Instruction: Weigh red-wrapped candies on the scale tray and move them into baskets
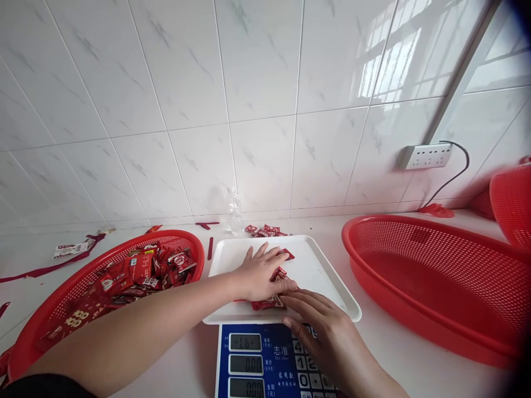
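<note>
Red packets [271, 287] pressed under flat, open left hand [259, 273] on white tray [323, 265] — right hand [319, 320] open, fingertips touching them

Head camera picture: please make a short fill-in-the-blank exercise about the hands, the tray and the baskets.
1. The left hand lies flat on small red packets on a ____ tray.
2. The tray sits on a scale with a ____ panel.
3. The right hand rests at the tray's ____ edge.
4. The basket full of packets is on the ____ side.

Missing words: white; blue; near; left
</note>
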Demonstrator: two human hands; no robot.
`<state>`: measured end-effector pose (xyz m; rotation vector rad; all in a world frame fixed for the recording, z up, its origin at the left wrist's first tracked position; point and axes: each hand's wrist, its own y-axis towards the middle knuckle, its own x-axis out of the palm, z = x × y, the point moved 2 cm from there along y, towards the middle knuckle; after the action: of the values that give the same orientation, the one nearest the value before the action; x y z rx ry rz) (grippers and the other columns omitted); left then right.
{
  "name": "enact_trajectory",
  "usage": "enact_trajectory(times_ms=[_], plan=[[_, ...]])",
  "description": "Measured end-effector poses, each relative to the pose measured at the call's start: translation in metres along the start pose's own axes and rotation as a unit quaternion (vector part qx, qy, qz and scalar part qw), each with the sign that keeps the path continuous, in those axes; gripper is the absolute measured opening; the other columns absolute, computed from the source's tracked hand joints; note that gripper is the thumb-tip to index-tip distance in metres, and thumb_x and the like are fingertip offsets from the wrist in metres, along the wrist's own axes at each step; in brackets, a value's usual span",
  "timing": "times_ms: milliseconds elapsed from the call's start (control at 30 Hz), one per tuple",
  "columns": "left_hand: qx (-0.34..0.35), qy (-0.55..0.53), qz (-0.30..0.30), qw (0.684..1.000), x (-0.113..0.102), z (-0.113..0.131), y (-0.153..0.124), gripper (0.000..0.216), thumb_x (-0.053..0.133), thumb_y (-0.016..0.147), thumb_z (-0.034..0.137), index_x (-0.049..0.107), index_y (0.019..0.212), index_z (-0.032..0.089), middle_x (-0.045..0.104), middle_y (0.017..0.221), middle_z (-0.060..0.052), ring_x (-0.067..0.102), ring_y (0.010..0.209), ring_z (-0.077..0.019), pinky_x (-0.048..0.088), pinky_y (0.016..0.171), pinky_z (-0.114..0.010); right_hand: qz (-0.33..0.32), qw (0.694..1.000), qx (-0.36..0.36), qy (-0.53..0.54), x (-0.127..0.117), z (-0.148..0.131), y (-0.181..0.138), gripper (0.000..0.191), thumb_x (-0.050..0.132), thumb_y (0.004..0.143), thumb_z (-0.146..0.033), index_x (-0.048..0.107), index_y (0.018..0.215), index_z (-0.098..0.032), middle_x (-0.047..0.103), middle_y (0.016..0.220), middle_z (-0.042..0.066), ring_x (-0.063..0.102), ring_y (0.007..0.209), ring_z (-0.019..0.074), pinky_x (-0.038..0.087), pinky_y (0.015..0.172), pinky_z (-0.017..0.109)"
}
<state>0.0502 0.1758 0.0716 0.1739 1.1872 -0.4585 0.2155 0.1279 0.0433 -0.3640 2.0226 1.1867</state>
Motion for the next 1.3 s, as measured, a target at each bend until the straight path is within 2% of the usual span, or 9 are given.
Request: enact_trajectory(times_ms=[133, 333, 467, 633, 733, 833, 1000, 1133, 1300], plan=[[0.044, 0.039, 0.051, 0.997, 0.017, 0.001, 0.006, 0.065, 0.036, 0.086, 0.061, 0.035, 0.139, 0.024, 0.023, 0.151, -0.012, 0.013, 0.139, -0.0328, 0.007, 0.11, -0.058, 0.047, 0.998, 0.038, 0.02, -0.006, 0.003, 0.001, 0.021, 0.044, 0.092, -0.026, 0.063, 0.101, -0.024, 0.072, 0.091, 0.004, 0.067, 0.085, 0.0178, 0.056, 0.071, 0.03], [0.155, -0.011, 0.109, 0.982, 0.004, -0.008, -0.006, 0.053, 0.048, 0.085, 0.054, 0.047, 0.127, 0.021, 0.057, 0.124, -0.011, 0.049, 0.117, -0.0246, 0.029, 0.107, -0.044, 0.077, 0.995, 0.054, 0.022, -0.009, 0.004, 0.002, 0.021, 0.045, 0.092, -0.027, 0.064, 0.1, -0.024, 0.072, 0.088, 0.002, 0.068, 0.081, 0.0165, 0.056, 0.069, 0.027], [0.051, -0.107, 0.14, 0.983, -0.013, -0.011, -0.033, 0.055, 0.04, 0.091, 0.05, 0.034, 0.137, 0.022, 0.053, 0.131, -0.012, 0.048, 0.121, -0.022, 0.039, 0.101, -0.039, 0.084, 0.995, 0.054, 0.0, -0.004, 0.009, 0.001, 0.022, 0.046, 0.091, -0.029, 0.065, 0.1, -0.022, 0.072, 0.093, 0.004, 0.068, 0.085, 0.0179, 0.057, 0.07, 0.029], [-0.056, -0.115, 0.204, 0.971, -0.033, -0.002, -0.105, 0.048, 0.039, 0.092, 0.047, 0.035, 0.137, 0.031, 0.057, 0.128, -0.006, 0.052, 0.12, -0.022, 0.048, 0.094, -0.036, 0.054, 0.996, 0.057, -0.037, 0.002, 0.013, -0.001, 0.025, 0.045, 0.091, -0.031, 0.064, 0.106, -0.024, 0.07, 0.105, 0.005, 0.065, 0.096, 0.0211, 0.058, 0.075, 0.036], [-0.07, -0.101, 0.264, 0.957, -0.028, 0.0, -0.155, 0.049, 0.039, 0.092, 0.043, 0.031, 0.14, 0.033, 0.058, 0.128, -0.005, 0.055, 0.117, -0.0228, 0.053, 0.086, -0.032, 0.029, 0.995, 0.05, -0.076, 0.005, 0.015, -0.004, 0.03, 0.044, 0.091, -0.034, 0.06, 0.114, -0.026, 0.066, 0.115, 0.004, 0.062, 0.103, 0.0235, 0.057, 0.079, 0.041], [-0.076, -0.07, 0.351, 0.931, -0.006, -0.005, -0.185, 0.048, 0.036, 0.094, 0.038, 0.029, 0.141, 0.029, 0.058, 0.128, -0.007, 0.057, 0.115, -0.0225, 0.054, 0.085, -0.029, 0.027, 0.991, 0.045, -0.124, 0.011, 0.017, -0.008, 0.035, 0.043, 0.091, -0.039, 0.059, 0.119, -0.025, 0.063, 0.12, 0.006, 0.059, 0.109, 0.0269, 0.055, 0.082, 0.046], [-0.045, 0.101, 0.398, 0.911, 0.036, -0.014, -0.165, 0.048, 0.046, 0.09, 0.038, 0.037, 0.136, 0.026, 0.056, 0.131, -0.008, 0.052, 0.12, -0.0256, 0.048, 0.096, -0.039, 0.018, 0.981, 0.051, -0.187, 0.018, 0.017, -0.009, 0.038, 0.04, 0.091, -0.043, 0.062, 0.114, -0.023, 0.066, 0.115, 0.008, 0.059, 0.109, 0.0298, 0.053, 0.083, 0.05], [-0.034, 0.179, 0.353, 0.918, 0.045, -0.017, -0.137, 0.047, 0.052, 0.086, 0.044, 0.048, 0.128, 0.022, 0.061, 0.124, -0.008, 0.052, 0.119, -0.0308, 0.04, 0.099, -0.056, -0.013, 0.982, 0.056, -0.181, 0.012, 0.007, -0.002, 0.036, 0.036, 0.093, -0.041, 0.063, 0.109, -0.024, 0.07, 0.104, 0.006, 0.063, 0.1, 0.027, 0.055, 0.078, 0.046], [0.041, 0.092, 0.34, 0.935, 0.037, -0.01, -0.133, 0.044, 0.05, 0.088, 0.042, 0.049, 0.126, 0.021, 0.066, 0.115, -0.008, 0.063, 0.103, -0.0238, 0.055, 0.086, -0.042, -0.049, 0.984, 0.083, -0.148, 0.009, -0.005, 0.008, 0.034, 0.037, 0.093, -0.041, 0.063, 0.105, -0.024, 0.07, 0.092, 0.006, 0.066, 0.081, 0.0218, 0.055, 0.067, 0.038]])
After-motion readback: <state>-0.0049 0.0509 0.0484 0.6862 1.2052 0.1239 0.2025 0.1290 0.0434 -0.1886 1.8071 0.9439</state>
